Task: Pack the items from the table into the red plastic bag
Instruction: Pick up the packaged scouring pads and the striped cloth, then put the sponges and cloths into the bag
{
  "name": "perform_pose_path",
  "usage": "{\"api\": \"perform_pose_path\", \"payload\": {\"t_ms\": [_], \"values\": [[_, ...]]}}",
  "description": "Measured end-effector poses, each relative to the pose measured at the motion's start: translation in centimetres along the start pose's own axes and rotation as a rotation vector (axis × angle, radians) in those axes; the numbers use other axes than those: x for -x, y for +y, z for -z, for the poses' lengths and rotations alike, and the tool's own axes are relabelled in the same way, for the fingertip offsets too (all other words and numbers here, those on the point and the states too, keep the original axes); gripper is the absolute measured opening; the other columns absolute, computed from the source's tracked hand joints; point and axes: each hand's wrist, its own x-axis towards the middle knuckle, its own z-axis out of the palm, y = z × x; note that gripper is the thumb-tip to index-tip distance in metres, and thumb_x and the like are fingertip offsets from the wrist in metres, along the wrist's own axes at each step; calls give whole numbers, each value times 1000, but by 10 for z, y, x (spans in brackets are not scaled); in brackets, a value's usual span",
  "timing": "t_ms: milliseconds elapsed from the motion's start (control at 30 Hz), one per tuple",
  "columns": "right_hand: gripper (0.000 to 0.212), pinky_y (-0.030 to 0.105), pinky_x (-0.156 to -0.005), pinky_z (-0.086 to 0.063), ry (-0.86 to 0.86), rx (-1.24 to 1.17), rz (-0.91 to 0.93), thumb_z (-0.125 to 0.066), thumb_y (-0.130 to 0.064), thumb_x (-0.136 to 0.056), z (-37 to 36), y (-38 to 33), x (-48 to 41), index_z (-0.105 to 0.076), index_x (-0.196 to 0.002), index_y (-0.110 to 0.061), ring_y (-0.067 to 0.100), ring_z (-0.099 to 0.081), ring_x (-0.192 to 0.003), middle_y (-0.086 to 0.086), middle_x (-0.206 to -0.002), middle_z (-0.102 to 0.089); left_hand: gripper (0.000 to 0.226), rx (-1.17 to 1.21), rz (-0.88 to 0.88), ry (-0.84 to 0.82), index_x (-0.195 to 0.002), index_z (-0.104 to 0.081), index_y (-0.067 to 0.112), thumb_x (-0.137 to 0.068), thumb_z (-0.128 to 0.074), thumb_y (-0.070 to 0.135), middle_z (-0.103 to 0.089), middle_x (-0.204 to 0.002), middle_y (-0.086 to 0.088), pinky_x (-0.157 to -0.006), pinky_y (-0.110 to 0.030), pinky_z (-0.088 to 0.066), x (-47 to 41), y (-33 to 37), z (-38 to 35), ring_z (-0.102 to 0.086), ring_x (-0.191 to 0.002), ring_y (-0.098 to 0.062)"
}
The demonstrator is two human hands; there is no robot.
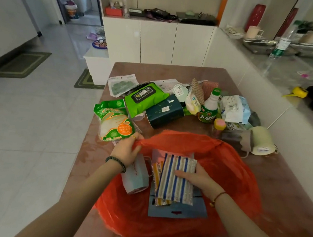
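The red plastic bag point(228, 173) lies open on the brown table point(174, 72) in front of me. My left hand point(128, 150) pinches the bag's left rim and holds it up. My right hand point(197, 178) grips a striped blue-and-white cloth pack point(173, 178) inside the bag, over a flat blue packet point(181, 211). A pale blue cup point(135, 179) lies in the bag beside my left wrist. Behind the bag sit a glove pack point(113, 124), a green wipes pack point(144, 98), a dark tissue box point(163, 113) and a green bottle point(209, 108).
A cream mug point(260, 138) lies on its side at the table's right, next to a white pouch point(234, 108) and other small packets. White cabinets point(158, 41) stand behind the table. A grey counter point(288, 69) runs along the right. Tiled floor lies to the left.
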Motion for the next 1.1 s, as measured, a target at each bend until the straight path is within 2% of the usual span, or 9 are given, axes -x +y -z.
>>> {"api": "perform_pose_path", "payload": {"t_ms": [167,267,333,467,633,733,800,1000,1100], "values": [[70,39,-99,-44,163,295,128,-72,-45,-71,-5,12,-5,-40,-127,-19,19,-51,-113,-4,-113,-53,45,-235,-209,31,-117,-46,23,-73,-51,27,-57,-123,-7,-105,-45,-39,12,8,-3,-50,-118,-25],[74,39,-108,-34,326,422,181,-65,-45,-78,0,15,4,-34,-139,-18,23,-37,-129,3,-134,-40,42,-214,-486,90,-118,-48,24,-76,-49,27,-59,-122,-2,-103,-36,-41,30,27,-20,-49,-118,-14],[66,34,-106,-36,333,457,230,-66,-34,-80,-4,22,11,-38,-138,-18,20,-39,-126,2,-131,-42,38,-186,-369,11,-122,-50,24,-84,-46,32,-57,-124,4,-102,-30,-44,40,42,-39,-49,-115,-8],[60,38,-108,-38,228,427,295,-65,-19,-82,-19,24,7,-40,-136,-17,17,-42,-128,0,-135,-43,61,7,142,-216,-143,-20,20,-90,-42,40,-25,-150,1,-113,-32,-29,42,44,-80,-32,-134,-13],[44,29,-101,-45,125,415,423,-62,-16,-84,-14,10,3,-51,-125,-26,3,-50,-116,-11,-125,-54,62,96,205,-175,-142,-20,22,-88,-47,36,-19,-152,1,-117,-35,-23,29,47,-85,-24,-139,-15],[31,18,-86,-48,228,329,518,-63,-10,-83,17,-27,0,-59,-102,-33,-5,-57,-95,-18,-101,-60,52,49,142,-107,-137,-31,26,-89,-47,36,-35,-143,6,-110,-28,-32,15,60,-66,-36,-131,-10],[31,22,-86,-50,321,257,576,-65,-5,-81,44,-62,-17,-61,-107,-22,6,-60,-92,-11,-100,-61,42,137,75,-62,-130,-41,27,-89,-48,32,-50,-125,9,-102,-27,-43,-8,78,-51,-49,-119,-8],[59,24,-97,-36,437,525,639,-64,-13,-82,94,-152,-107,-39,-135,-7,21,-47,-123,9,-135,-49,30,448,86,86,-121,-50,12,-92,-48,19,-54,-88,9,-69,-6,-44,-121,128,-42,-52,-76,-1],[66,31,-110,-28,412,855,721,-56,-10,-86,102,-176,-152,-23,-143,-8,25,-28,-138,13,-149,-29,35,639,191,62,-125,-46,11,-92,-47,22,-52,-86,11,-73,-20,-46,-167,137,-58,-50,-75,-2]]}}
